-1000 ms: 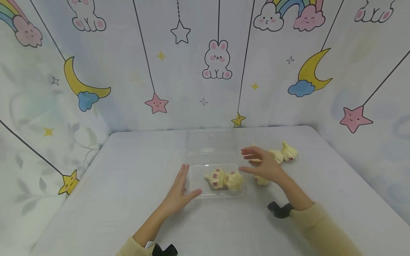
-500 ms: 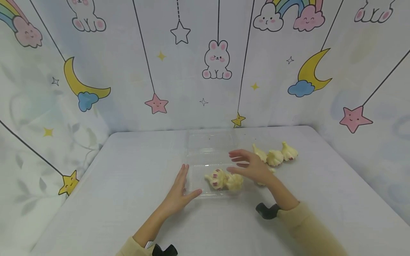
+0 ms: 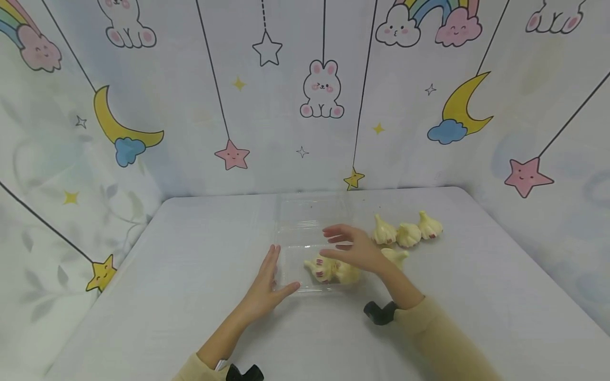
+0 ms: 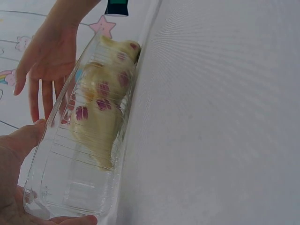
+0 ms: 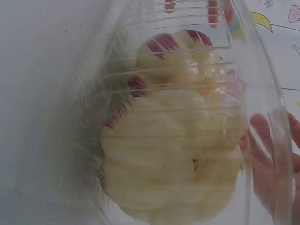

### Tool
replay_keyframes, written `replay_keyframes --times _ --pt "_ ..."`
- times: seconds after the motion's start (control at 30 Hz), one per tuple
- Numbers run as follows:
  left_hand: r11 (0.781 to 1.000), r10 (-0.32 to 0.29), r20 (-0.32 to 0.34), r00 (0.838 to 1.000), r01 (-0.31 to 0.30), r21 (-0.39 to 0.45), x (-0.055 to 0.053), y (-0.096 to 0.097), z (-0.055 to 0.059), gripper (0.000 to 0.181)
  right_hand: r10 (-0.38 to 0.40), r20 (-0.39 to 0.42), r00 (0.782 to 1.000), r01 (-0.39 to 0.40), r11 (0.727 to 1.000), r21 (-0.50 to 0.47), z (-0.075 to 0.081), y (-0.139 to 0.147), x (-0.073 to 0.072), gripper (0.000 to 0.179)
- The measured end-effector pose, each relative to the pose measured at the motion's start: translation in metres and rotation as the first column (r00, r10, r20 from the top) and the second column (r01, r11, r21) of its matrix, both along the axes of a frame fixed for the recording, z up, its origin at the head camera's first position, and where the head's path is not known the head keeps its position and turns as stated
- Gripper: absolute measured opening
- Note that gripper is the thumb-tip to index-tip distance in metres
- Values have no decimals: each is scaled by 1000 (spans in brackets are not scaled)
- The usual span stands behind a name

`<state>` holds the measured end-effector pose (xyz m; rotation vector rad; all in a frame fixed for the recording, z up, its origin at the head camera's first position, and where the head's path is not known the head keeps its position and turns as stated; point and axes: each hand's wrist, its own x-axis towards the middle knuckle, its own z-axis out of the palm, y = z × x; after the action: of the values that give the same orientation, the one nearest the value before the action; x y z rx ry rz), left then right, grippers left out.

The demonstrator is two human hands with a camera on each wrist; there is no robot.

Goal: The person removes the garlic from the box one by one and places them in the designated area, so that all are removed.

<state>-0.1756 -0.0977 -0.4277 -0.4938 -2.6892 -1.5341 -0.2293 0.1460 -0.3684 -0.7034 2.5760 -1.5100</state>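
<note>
A clear plastic box [image 3: 292, 271] lies on the table with its lid [image 3: 312, 211] folded back. Inside its right half sit two garlic bulbs [image 3: 321, 269], pale with purple patches, side by side. My left hand [image 3: 263, 292] rests against the box's left end, fingers fairly straight along the wall and thumb near the front rim. Above the box hovers my right hand [image 3: 355, 248], its fingers spread and holding nothing, partly covering the bulbs. Through the box wall, the right wrist view shows a large garlic bulb [image 5: 168, 159] up close.
Several more bulbs lie right of the box: a row of three, with the leftmost bulb [image 3: 383, 231] nearest the lid, and one bulb [image 3: 394, 257] closer to the box. A white cloth covers the table [image 3: 200, 254]; a printed curtain [image 3: 190, 106] surrounds its back and sides.
My right hand has moved left from over the loose bulbs to over the box, uncovering the bulbs on the right. My left hand has stayed at the box's left end.
</note>
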Motion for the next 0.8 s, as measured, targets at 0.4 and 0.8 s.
replay_keyframes --times 0.4,0.8 --pt "1000 -5 4 1000 5 26 1 0 0 91 32 12 999 -33 994 103 -9 -18 -11 55" --pt "1000 -11 -12 1000 11 28 2 -1 -1 91 44 24 999 -49 961 274 -18 -28 -14 58"
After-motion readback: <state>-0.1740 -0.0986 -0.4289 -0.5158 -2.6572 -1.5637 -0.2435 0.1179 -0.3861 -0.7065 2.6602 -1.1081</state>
